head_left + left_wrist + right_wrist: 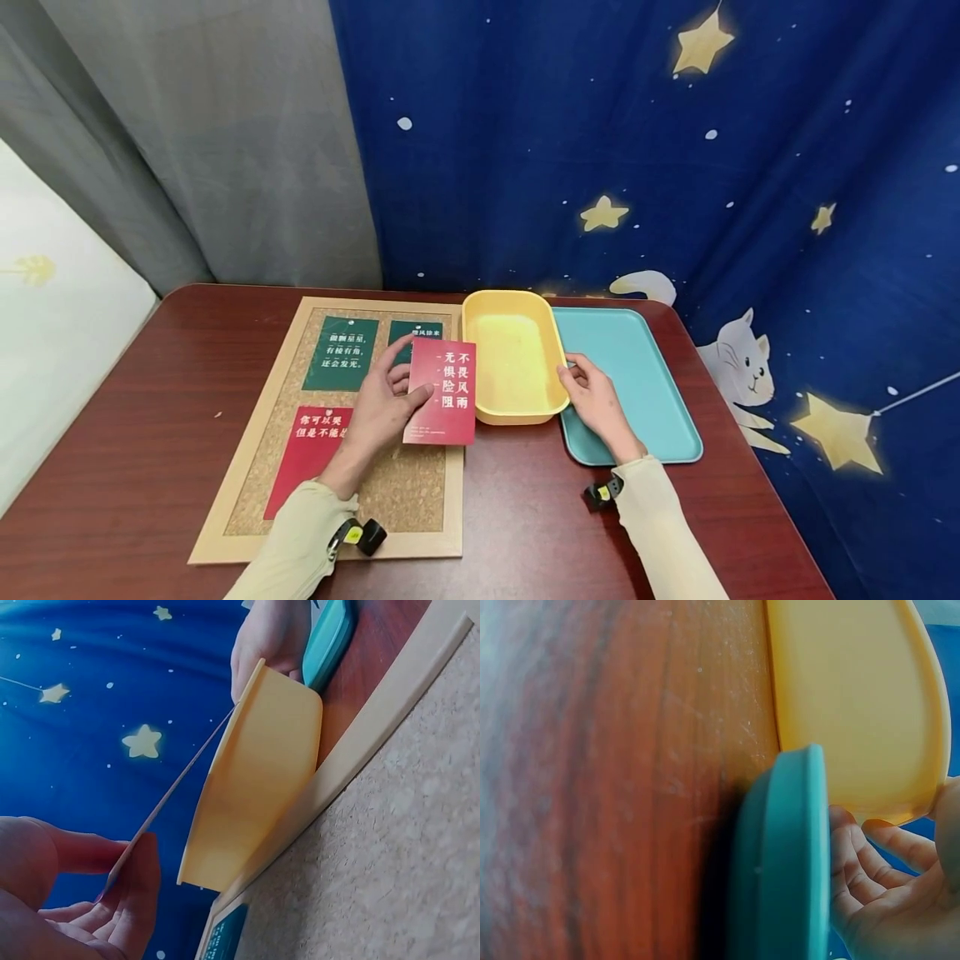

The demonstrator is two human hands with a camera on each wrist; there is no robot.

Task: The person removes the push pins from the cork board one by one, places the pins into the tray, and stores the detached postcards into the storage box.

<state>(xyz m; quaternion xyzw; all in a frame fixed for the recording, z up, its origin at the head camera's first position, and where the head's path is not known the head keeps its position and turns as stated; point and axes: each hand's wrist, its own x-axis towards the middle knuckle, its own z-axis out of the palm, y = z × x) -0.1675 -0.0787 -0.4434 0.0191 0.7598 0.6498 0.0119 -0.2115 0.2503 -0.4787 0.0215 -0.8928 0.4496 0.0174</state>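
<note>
My left hand [378, 410] pinches a red card with white Chinese characters [441, 421] between thumb and fingers. It holds the card up over the right side of a wood-framed corkboard [405, 493]. Edge-on in the left wrist view, the card [177, 780] slants above the board, overlapping the rim of a yellow plastic bin [255, 772]. At that bin's right side, my right hand [597, 402] grips the rim, thumb on top and fingers outside, as the right wrist view also shows. The bin's inside [513, 354] holds nothing.
Two green cards, left [340, 354] and right [401, 332], and a red card [296, 471] are on the corkboard; the left hand partly covers them. Right of the bin lies a teal tray [633, 375]. A dark reddish wooden table [135, 433] carries everything; curtains [525, 150] hang behind.
</note>
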